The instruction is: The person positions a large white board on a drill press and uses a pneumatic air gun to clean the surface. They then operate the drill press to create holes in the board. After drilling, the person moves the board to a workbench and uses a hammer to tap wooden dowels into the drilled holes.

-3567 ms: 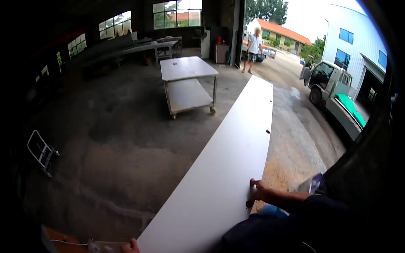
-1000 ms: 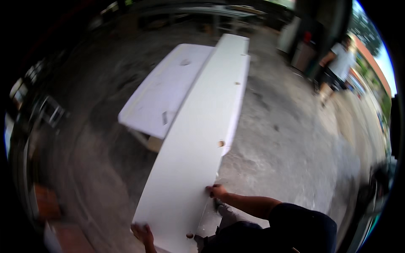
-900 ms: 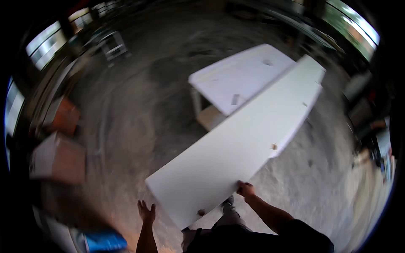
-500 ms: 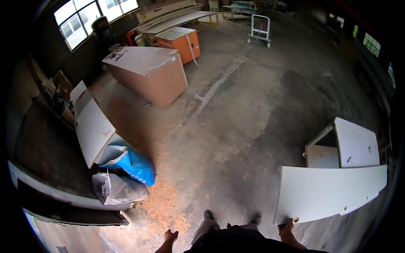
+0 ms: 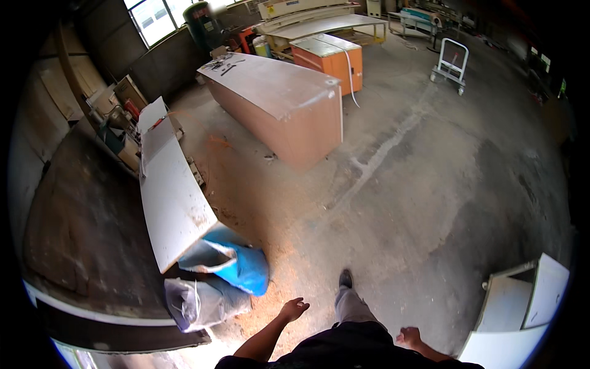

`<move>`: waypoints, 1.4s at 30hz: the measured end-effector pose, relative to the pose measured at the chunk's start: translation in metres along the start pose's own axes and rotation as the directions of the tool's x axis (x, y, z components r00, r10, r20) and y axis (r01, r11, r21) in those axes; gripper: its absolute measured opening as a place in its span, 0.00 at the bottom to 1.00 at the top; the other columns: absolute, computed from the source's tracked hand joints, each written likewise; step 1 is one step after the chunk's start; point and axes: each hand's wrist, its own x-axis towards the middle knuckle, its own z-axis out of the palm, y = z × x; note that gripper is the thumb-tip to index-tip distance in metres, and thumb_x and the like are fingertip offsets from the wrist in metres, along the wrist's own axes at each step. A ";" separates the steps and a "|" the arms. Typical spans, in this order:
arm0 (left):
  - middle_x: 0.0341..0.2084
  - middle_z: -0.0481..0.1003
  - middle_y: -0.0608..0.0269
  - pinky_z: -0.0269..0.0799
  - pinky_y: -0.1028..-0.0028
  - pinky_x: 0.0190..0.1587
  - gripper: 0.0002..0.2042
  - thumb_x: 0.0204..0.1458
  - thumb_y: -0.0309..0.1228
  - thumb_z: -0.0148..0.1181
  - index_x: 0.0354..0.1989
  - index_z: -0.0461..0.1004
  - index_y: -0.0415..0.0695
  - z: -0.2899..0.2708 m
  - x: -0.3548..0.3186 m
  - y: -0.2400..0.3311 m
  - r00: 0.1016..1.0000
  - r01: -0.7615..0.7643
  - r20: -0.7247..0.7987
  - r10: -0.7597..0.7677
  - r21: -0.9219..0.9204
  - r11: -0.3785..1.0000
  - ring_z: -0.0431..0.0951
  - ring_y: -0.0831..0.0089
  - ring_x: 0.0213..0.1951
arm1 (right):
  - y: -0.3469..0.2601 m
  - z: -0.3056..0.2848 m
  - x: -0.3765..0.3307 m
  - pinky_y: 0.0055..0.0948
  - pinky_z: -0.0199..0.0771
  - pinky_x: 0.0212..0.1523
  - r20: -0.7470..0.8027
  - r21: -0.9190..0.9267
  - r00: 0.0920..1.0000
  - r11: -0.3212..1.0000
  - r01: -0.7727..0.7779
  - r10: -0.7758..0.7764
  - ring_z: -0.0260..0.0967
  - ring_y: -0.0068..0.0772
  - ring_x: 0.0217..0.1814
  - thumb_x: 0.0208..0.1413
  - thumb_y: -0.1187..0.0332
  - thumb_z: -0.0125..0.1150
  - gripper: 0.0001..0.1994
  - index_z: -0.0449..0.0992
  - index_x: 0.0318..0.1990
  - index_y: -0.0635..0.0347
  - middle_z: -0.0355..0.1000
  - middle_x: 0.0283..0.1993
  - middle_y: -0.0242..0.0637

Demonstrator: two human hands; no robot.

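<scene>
My left hand (image 5: 295,309) is out in front of my body at the lower middle, bare, with its fingers loosely apart. Nothing is in it. Nearest to it are a blue sack (image 5: 249,270) with its mouth gaping and a greyish plastic bag (image 5: 200,304), both leaning together on the floor. Beside my right leg hangs my right hand (image 5: 409,336), its fingers slightly spread and holding nothing. To its right, apart from it, a white panel (image 5: 504,347) lies against a white cabinet carcass (image 5: 507,304), partly cut off by the picture's edge.
A long white-topped bench (image 5: 175,206) runs along the left. Ahead stands a large brown box-like cabinet (image 5: 276,111) with small tools on top. Behind it are an orange cabinet (image 5: 344,67) and a machine table (image 5: 332,27). A white trolley (image 5: 452,64) stands far right; sawdust (image 5: 276,301) covers floor near the sacks.
My right hand has come away from the white panel's edge. The view has turned left and I have stepped forward, so the sacks are nearer and the panel sits farther right.
</scene>
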 end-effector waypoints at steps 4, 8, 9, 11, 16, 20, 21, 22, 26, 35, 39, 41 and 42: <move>0.45 0.78 0.48 0.71 0.67 0.53 0.34 0.49 0.51 0.59 0.58 0.68 0.36 -0.114 0.049 0.016 0.981 0.061 -0.170 -0.089 -0.167 0.984 0.77 0.57 0.50 | -0.193 -0.117 0.196 0.46 0.72 0.32 -0.136 -0.476 0.869 0.801 0.364 -0.476 0.74 0.46 0.32 0.39 0.54 0.60 0.12 0.77 0.21 0.51 0.75 0.25 0.40; 0.45 0.77 0.46 0.70 0.67 0.54 0.34 0.46 0.52 0.62 0.55 0.70 0.36 -0.200 0.092 -0.011 0.935 0.172 -0.264 -0.236 -0.243 0.955 0.77 0.58 0.51 | -0.471 -0.207 0.308 0.34 0.75 0.33 -0.323 -0.017 0.830 0.880 0.475 -0.454 0.75 0.36 0.30 0.49 0.68 0.57 0.07 0.78 0.30 0.62 0.76 0.28 0.41; 0.45 0.77 0.46 0.70 0.67 0.54 0.34 0.46 0.51 0.62 0.55 0.71 0.36 -0.222 0.112 -0.029 0.921 0.198 -0.268 -0.283 -0.305 0.932 0.77 0.58 0.51 | -0.550 -0.220 0.326 0.34 0.75 0.36 -0.334 0.230 0.884 0.881 0.414 -0.328 0.76 0.36 0.31 0.49 0.69 0.58 0.08 0.78 0.34 0.62 0.76 0.30 0.41; 0.45 0.77 0.46 0.70 0.67 0.54 0.33 0.46 0.51 0.62 0.54 0.72 0.35 -0.255 0.167 -0.077 0.891 0.237 -0.264 -0.369 -0.422 0.875 0.77 0.58 0.51 | -0.662 -0.242 0.377 0.29 0.75 0.34 -0.316 0.159 0.824 0.829 0.535 -0.471 0.76 0.33 0.29 0.51 0.69 0.55 0.11 0.76 0.39 0.66 0.77 0.31 0.42; 0.42 0.77 0.46 0.72 0.61 0.50 0.25 0.46 0.48 0.60 0.47 0.77 0.42 -0.444 0.313 -0.071 0.883 0.120 -0.444 -0.151 -0.096 0.988 0.77 0.51 0.47 | -0.802 -0.240 0.499 0.28 0.75 0.30 -0.168 0.087 0.884 0.887 0.454 -0.436 0.75 0.29 0.27 0.53 0.67 0.58 0.10 0.77 0.35 0.66 0.76 0.27 0.37; 0.35 0.78 0.45 0.73 0.61 0.46 0.22 0.47 0.46 0.60 0.43 0.78 0.40 -0.662 0.410 0.030 0.902 0.078 -0.418 -0.106 -0.083 0.994 0.79 0.52 0.42 | -0.879 -0.241 0.516 0.27 0.74 0.31 -0.083 -0.004 0.946 0.949 0.314 -0.313 0.76 0.26 0.28 0.53 0.67 0.60 0.08 0.78 0.30 0.63 0.76 0.26 0.34; 0.33 0.78 0.46 0.74 0.63 0.44 0.21 0.47 0.45 0.60 0.42 0.78 0.40 -0.713 0.435 0.052 0.911 0.064 -0.401 -0.098 -0.098 0.993 0.80 0.53 0.39 | -0.898 -0.243 0.512 0.27 0.74 0.31 -0.100 0.067 0.946 0.947 0.315 -0.308 0.76 0.27 0.29 0.53 0.68 0.60 0.07 0.78 0.31 0.64 0.76 0.26 0.34; 0.30 0.79 0.47 0.74 0.64 0.42 0.21 0.47 0.44 0.61 0.41 0.78 0.39 -0.757 0.470 0.067 0.925 0.053 -0.369 -0.091 -0.112 0.992 0.80 0.54 0.36 | -0.904 -0.242 0.523 0.27 0.74 0.31 -0.115 0.141 0.951 0.943 0.301 -0.286 0.77 0.27 0.29 0.52 0.70 0.60 0.06 0.77 0.31 0.64 0.77 0.26 0.35; 0.29 0.79 0.49 0.75 0.66 0.40 0.22 0.48 0.42 0.60 0.45 0.75 0.36 -0.950 0.620 0.139 0.846 -0.241 -0.486 0.221 0.021 0.970 0.81 0.58 0.34 | -0.967 -0.243 0.599 0.28 0.75 0.32 -0.268 0.444 0.962 0.881 0.164 -0.044 0.75 0.27 0.27 0.52 0.69 0.60 0.06 0.78 0.32 0.63 0.77 0.27 0.37; 0.34 0.80 0.52 0.74 0.66 0.45 0.24 0.48 0.42 0.62 0.49 0.75 0.37 -1.255 0.903 0.242 0.842 -0.260 -0.426 0.331 0.218 0.941 0.80 0.58 0.40 | -1.310 -0.307 0.785 0.26 0.75 0.35 -0.437 0.576 0.889 0.716 0.393 -0.136 0.75 0.28 0.33 0.53 0.71 0.60 0.09 0.75 0.37 0.69 0.76 0.31 0.40; 0.40 0.79 0.50 0.74 0.64 0.45 0.26 0.47 0.43 0.65 0.51 0.73 0.37 -1.403 1.073 0.292 0.822 -0.255 -0.379 0.426 0.424 0.869 0.79 0.57 0.43 | -1.418 -0.355 0.822 0.25 0.75 0.35 -0.605 0.360 0.776 0.809 0.465 -0.177 0.74 0.26 0.33 0.54 0.71 0.60 0.09 0.75 0.39 0.69 0.75 0.31 0.39; 0.43 0.77 0.47 0.72 0.60 0.48 0.29 0.46 0.44 0.66 0.52 0.71 0.38 -1.462 1.210 0.305 0.706 -0.350 -0.382 0.597 0.544 0.762 0.76 0.54 0.45 | -1.424 -0.345 0.847 0.25 0.75 0.35 -0.693 0.499 0.718 0.762 0.412 0.066 0.74 0.26 0.33 0.54 0.71 0.60 0.09 0.75 0.39 0.68 0.75 0.31 0.38; 0.48 0.73 0.47 0.67 0.58 0.54 0.29 0.48 0.45 0.65 0.56 0.68 0.42 -1.500 1.278 0.302 0.669 -0.403 -0.307 0.677 0.616 0.677 0.71 0.49 0.51 | -1.434 -0.312 0.851 0.25 0.75 0.35 -0.706 0.603 0.663 0.702 0.379 0.249 0.74 0.26 0.33 0.54 0.71 0.60 0.09 0.75 0.39 0.68 0.75 0.30 0.37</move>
